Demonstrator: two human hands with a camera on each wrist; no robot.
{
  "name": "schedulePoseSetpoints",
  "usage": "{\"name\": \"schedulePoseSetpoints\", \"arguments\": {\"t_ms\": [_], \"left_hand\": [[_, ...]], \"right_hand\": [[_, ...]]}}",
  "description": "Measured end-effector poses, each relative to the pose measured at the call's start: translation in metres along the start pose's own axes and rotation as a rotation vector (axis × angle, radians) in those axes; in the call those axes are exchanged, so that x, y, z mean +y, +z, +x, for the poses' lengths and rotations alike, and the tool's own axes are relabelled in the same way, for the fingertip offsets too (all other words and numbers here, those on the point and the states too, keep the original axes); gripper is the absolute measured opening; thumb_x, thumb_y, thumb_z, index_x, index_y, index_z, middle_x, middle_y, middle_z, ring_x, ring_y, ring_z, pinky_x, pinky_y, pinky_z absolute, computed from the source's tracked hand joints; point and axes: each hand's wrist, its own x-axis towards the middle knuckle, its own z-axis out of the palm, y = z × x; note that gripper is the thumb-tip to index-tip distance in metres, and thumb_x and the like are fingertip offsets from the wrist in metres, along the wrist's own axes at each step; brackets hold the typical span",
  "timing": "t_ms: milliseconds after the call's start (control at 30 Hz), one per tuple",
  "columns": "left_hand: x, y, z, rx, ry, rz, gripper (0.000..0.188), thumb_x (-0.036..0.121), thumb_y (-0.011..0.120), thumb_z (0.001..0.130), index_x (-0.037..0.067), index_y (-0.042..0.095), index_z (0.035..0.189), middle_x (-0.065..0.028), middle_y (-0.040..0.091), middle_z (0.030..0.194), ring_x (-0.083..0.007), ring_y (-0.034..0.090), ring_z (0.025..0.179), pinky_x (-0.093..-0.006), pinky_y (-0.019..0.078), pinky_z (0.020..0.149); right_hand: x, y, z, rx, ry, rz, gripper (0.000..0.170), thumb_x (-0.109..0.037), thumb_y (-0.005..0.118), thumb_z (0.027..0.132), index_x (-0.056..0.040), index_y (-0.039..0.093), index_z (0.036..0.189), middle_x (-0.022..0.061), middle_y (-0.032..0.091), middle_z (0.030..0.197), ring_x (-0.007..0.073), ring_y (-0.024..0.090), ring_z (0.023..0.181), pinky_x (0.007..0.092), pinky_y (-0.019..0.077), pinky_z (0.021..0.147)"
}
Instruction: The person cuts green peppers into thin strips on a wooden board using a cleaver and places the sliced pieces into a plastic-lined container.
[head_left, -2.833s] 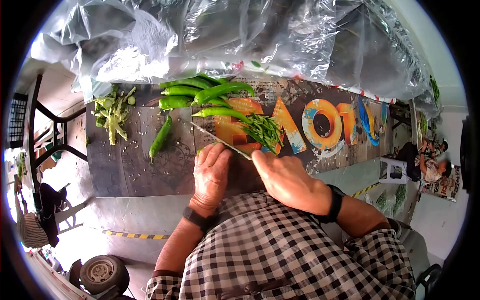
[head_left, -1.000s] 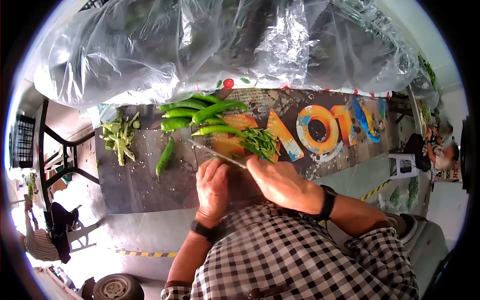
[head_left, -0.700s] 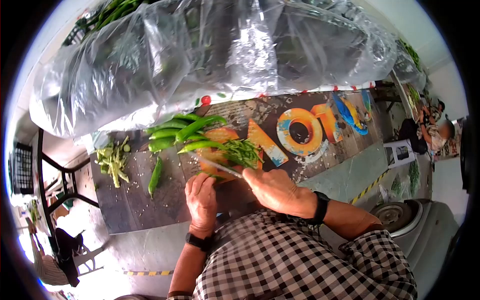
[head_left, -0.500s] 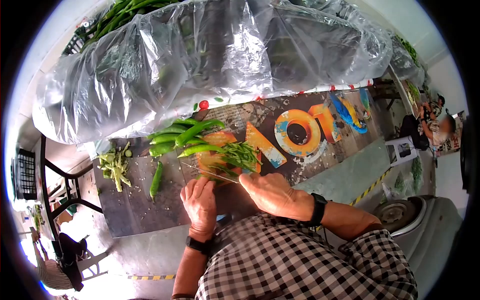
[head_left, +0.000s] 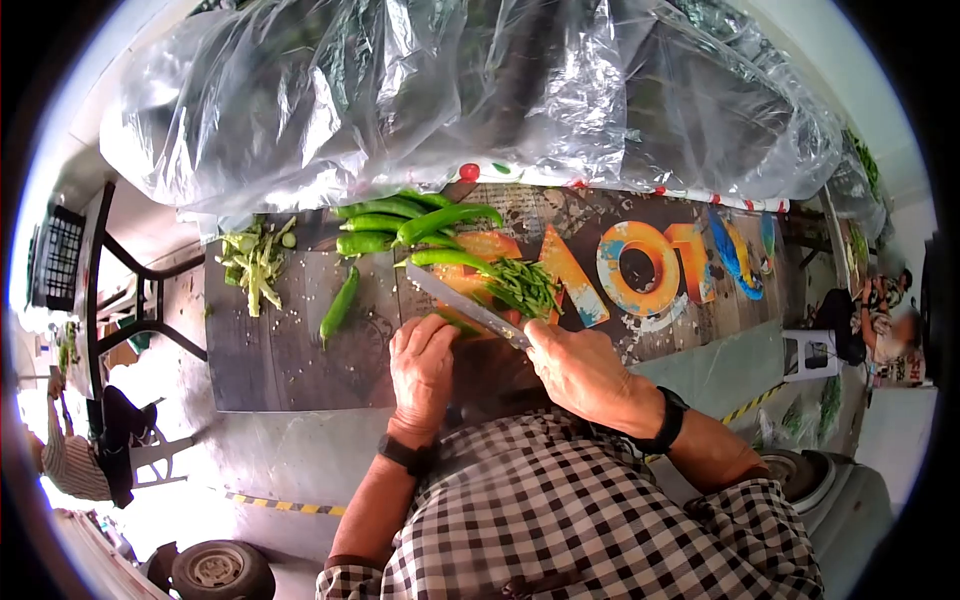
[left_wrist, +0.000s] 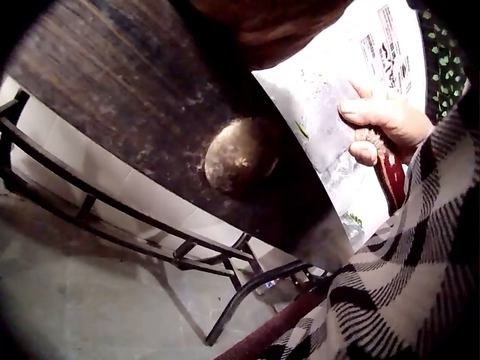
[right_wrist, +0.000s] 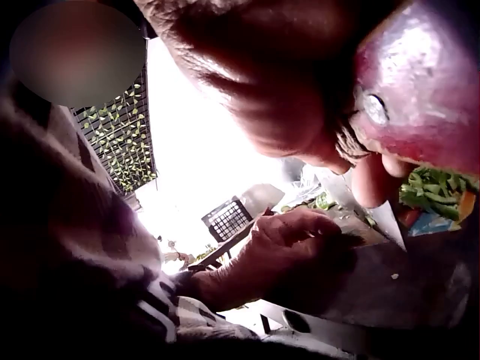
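Observation:
In the head view my right hand [head_left: 585, 378] grips a kitchen knife [head_left: 470, 308], its blade pointing up and left and its broad face showing. The right wrist view shows the knife's red handle [right_wrist: 427, 97] close up. My left hand [head_left: 420, 370] rests at the board-like tabletop, fingers curled over a green chili pepper [head_left: 458, 322] that is mostly hidden; its end shows beside the fingertips, just below the blade. A heap of sliced green pepper [head_left: 525, 285] lies beyond the knife. Several whole green peppers [head_left: 455, 220] are piled behind it.
One loose pepper [head_left: 340, 305] and a heap of pale pepper cores [head_left: 255, 265] lie on the left of the wooden table [head_left: 270, 370], among scattered seeds. Clear plastic sheeting [head_left: 450, 100] covers goods along the far side. A person [head_left: 885, 320] sits at the far right.
The knife blade has turned from edge-on to show its broad face, and it has come away from the left fingers. The head view has shifted. The left hand keeps hold of the pepper.

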Motion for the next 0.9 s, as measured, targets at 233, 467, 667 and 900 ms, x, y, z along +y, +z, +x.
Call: {"name": "schedulePoseSetpoints", "arguments": {"t_ms": [233,467,667,900], "left_hand": [[-0.003,0.001,-0.001,-0.01,-0.007,-0.007,0.026,-0.001,0.062,0.07,0.006,0.066,0.096,-0.007,0.062,0.107,-0.0301,0.057,0.104,-0.0415,0.0451,0.089],[-0.004,0.002,-0.001,-0.008,-0.016,-0.014,0.024,0.0,0.062,0.072,0.006,0.066,0.096,-0.0075,0.063,0.108,-0.0303,0.057,0.104,-0.0417,0.046,0.088],[-0.002,0.001,0.0,-0.022,-0.049,-0.018,0.024,-0.001,0.063,0.073,0.007,0.067,0.095,-0.0076,0.064,0.107,-0.0309,0.058,0.103,-0.0415,0.0465,0.088],[-0.002,0.0,0.001,-0.007,-0.071,-0.062,0.028,-0.008,0.063,0.07,0.007,0.067,0.094,-0.0081,0.065,0.104,-0.0322,0.059,0.101,-0.0415,0.0481,0.087]], "right_hand": [[0.0,0.002,0.005,-0.032,-0.024,-0.025,0.015,-0.007,0.053,0.089,0.0013,0.05,0.1,0.0162,0.06,0.065,0.0346,0.062,0.054,0.0443,0.0481,0.048],[-0.006,0.002,0.008,-0.116,0.005,-0.079,0.019,-0.006,0.059,0.086,0.0009,0.049,0.1,0.0151,0.06,0.069,0.033,0.061,0.056,0.04,0.0485,0.049],[-0.009,0.0,0.008,-0.128,-0.012,-0.102,0.017,-0.005,0.059,0.086,0.0002,0.047,0.097,0.0163,0.06,0.07,0.0339,0.061,0.056,0.0408,0.0481,0.048],[-0.01,-0.008,0.017,-0.246,-0.028,-0.098,0.019,-0.003,0.058,0.085,0.0011,0.044,0.098,0.0183,0.059,0.071,0.036,0.06,0.055,0.0436,0.0472,0.047]]}}
